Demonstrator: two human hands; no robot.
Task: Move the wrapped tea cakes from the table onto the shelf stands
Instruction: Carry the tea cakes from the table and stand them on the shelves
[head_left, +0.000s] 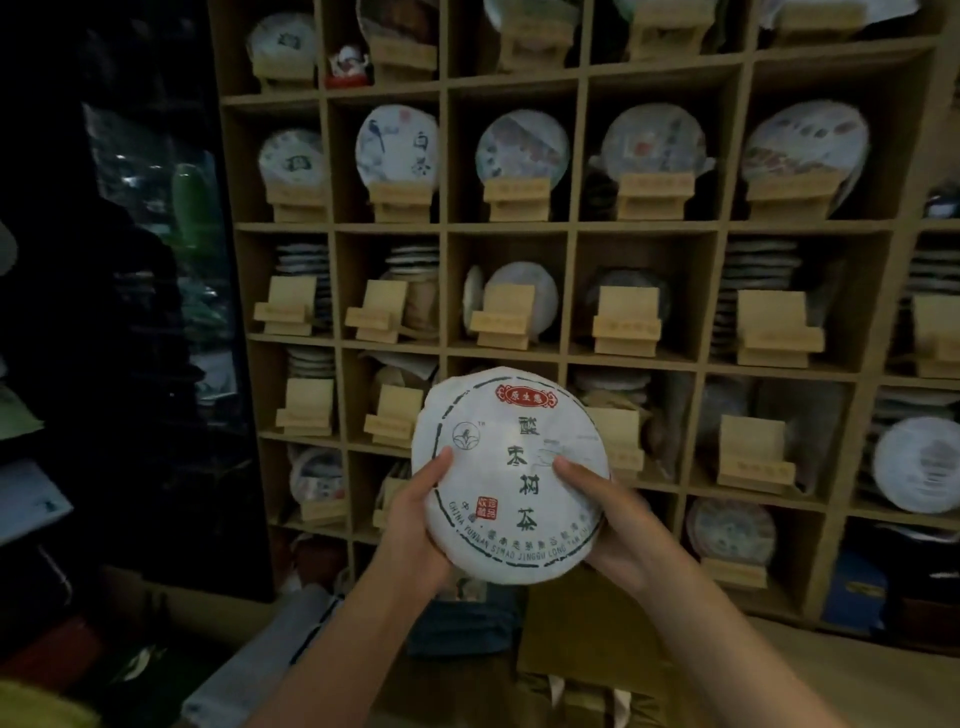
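Both hands, left hand (415, 512) and right hand (605, 519), grasp the wrapped tea cake (511, 473) upright before the shelf (571, 228), mid-carry; next it likely needs seating on an empty stand (397, 413).

tea cake wrapper (511, 475) | "CHINA YUNNAN SIMAO JINGGU" | red seal, Chinese characters

Two bare forearms, no sleeves in view, left hand (415, 525), right hand (613, 525), ringless fingers
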